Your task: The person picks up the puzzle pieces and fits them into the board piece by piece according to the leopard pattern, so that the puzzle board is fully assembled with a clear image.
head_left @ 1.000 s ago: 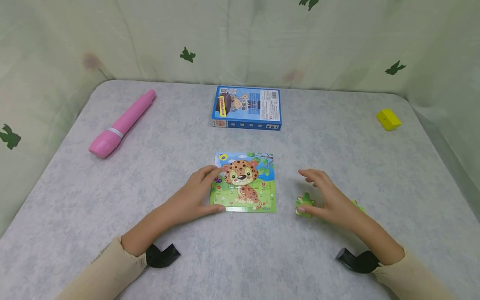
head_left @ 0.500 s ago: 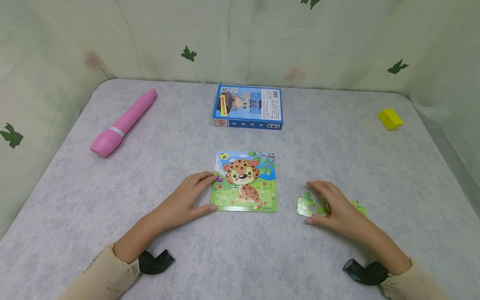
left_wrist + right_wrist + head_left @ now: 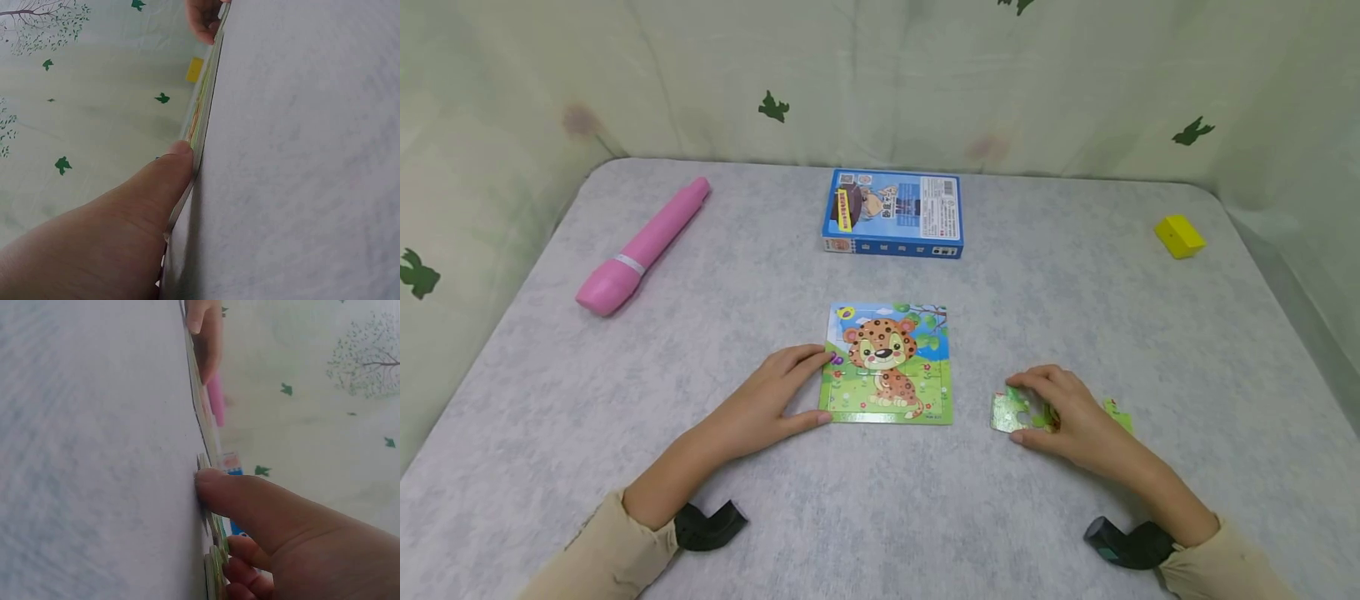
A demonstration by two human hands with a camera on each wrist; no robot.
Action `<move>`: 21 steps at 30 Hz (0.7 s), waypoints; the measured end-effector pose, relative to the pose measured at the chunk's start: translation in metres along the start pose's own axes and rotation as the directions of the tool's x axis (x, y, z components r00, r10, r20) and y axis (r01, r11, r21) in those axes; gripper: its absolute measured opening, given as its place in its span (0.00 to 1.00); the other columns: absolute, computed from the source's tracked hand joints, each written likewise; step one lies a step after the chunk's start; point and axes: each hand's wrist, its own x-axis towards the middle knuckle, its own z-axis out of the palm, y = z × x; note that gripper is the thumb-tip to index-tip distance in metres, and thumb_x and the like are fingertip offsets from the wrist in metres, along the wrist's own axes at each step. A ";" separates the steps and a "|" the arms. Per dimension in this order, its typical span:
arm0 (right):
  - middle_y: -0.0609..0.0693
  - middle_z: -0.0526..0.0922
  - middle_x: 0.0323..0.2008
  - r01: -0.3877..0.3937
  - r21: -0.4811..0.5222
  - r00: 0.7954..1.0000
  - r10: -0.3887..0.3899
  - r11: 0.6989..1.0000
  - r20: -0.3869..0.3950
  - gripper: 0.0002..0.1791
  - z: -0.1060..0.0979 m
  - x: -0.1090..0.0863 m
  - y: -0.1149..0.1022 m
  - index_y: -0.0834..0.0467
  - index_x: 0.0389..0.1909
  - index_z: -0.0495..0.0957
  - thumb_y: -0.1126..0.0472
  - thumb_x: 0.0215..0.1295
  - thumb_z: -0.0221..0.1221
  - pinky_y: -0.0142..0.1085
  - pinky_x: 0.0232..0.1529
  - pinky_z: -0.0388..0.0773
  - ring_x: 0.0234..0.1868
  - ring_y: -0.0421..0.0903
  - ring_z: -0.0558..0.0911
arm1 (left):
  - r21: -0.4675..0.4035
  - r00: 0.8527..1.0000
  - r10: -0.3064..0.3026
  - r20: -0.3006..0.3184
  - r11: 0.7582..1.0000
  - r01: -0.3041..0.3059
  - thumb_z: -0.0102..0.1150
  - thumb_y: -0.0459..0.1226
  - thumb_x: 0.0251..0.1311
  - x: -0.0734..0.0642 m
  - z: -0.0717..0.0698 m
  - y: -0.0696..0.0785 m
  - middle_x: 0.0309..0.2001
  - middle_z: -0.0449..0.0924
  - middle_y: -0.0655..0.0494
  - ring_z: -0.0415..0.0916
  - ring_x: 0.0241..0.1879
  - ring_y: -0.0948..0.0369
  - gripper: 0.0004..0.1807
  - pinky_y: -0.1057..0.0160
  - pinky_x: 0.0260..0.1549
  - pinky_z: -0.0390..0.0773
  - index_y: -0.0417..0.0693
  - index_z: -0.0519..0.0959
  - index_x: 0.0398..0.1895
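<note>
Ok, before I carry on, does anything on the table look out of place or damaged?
Nothing looks spilled or damaged. One oddity: the leopard puzzle board shows a whole picture, yet loose jigsaw pieces lie by the right hand. I can't tell whether the board's picture is merely printed.

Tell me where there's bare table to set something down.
Free: between the pink wand-shaped thing and blue box; between that box and the yellow block; between the wrist mounts, nearer than the leopard puzzle. Crowded: around the right hand and loose pieces.
</note>
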 end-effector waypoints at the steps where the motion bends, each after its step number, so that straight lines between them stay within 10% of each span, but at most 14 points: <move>1: 0.49 0.69 0.48 -0.003 -0.002 1.000 0.003 1.000 -0.001 0.32 0.000 0.000 -0.001 0.56 0.54 0.69 0.54 0.46 0.68 0.43 0.44 0.66 0.48 0.46 0.66 | 0.001 1.000 0.000 0.001 1.000 0.000 0.52 0.57 0.55 0.000 0.000 0.000 0.64 0.55 0.51 0.51 0.62 0.54 0.40 0.50 0.56 0.57 0.49 0.57 0.67; 11: 0.43 0.71 0.42 0.002 0.020 0.999 -0.001 1.000 -0.050 0.33 -0.004 0.006 -0.023 0.57 0.55 0.68 0.57 0.47 0.68 0.40 0.41 0.70 0.44 0.41 0.70 | -0.005 1.000 -0.005 0.006 1.000 0.005 0.52 0.58 0.55 0.001 -0.001 0.001 0.64 0.54 0.53 0.50 0.63 0.55 0.40 0.51 0.57 0.56 0.49 0.56 0.67; 21: 0.47 0.71 0.47 0.223 0.159 0.972 -0.207 0.962 -0.116 0.34 0.012 0.048 -0.074 0.60 0.58 0.67 0.60 0.48 0.67 0.43 0.42 0.72 0.46 0.44 0.70 | -0.016 1.000 -0.011 0.024 1.000 0.012 0.52 0.56 0.56 -0.001 -0.002 0.000 0.65 0.53 0.53 0.48 0.64 0.55 0.39 0.51 0.58 0.55 0.48 0.56 0.67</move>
